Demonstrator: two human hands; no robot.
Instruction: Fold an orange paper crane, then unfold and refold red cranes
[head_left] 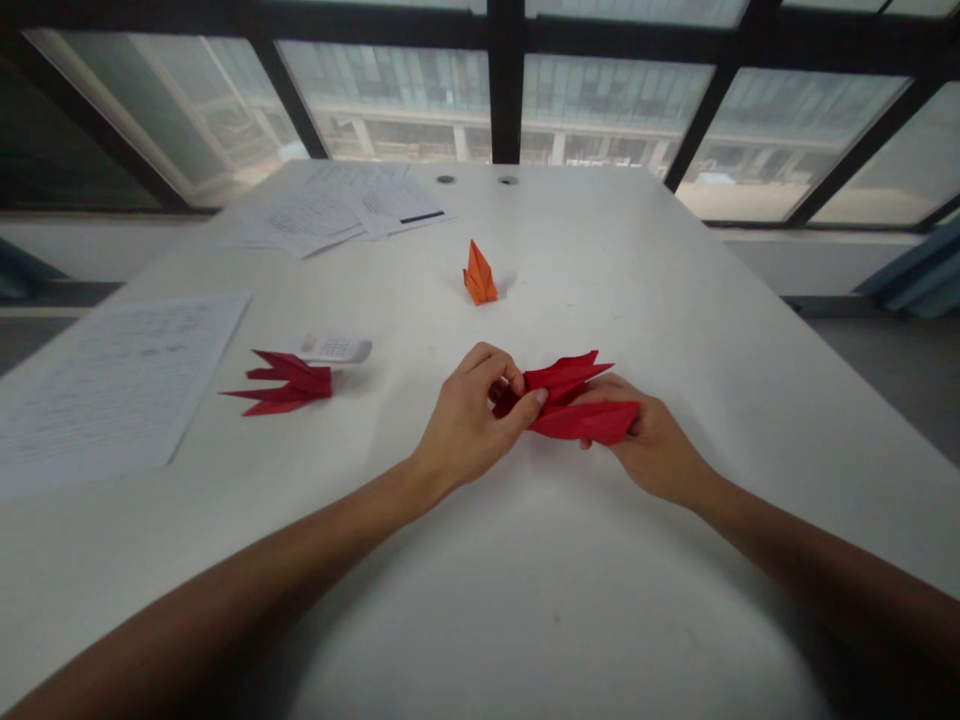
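Left hand [474, 412] pinches the red paper [574, 420] — right hand [660, 442], fingers partly hidden, grips its four-o'clock end; orange paper [480, 275] at eleven o'clock.

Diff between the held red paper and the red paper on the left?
Pose: the held paper is in the left hand and right hand; the left paper lies on the table.
Direction: the held paper's points face image right; the left paper's face image left.
Shade: the held paper looks brighter, the left paper darker.
Shared: both red, folded, pointed.
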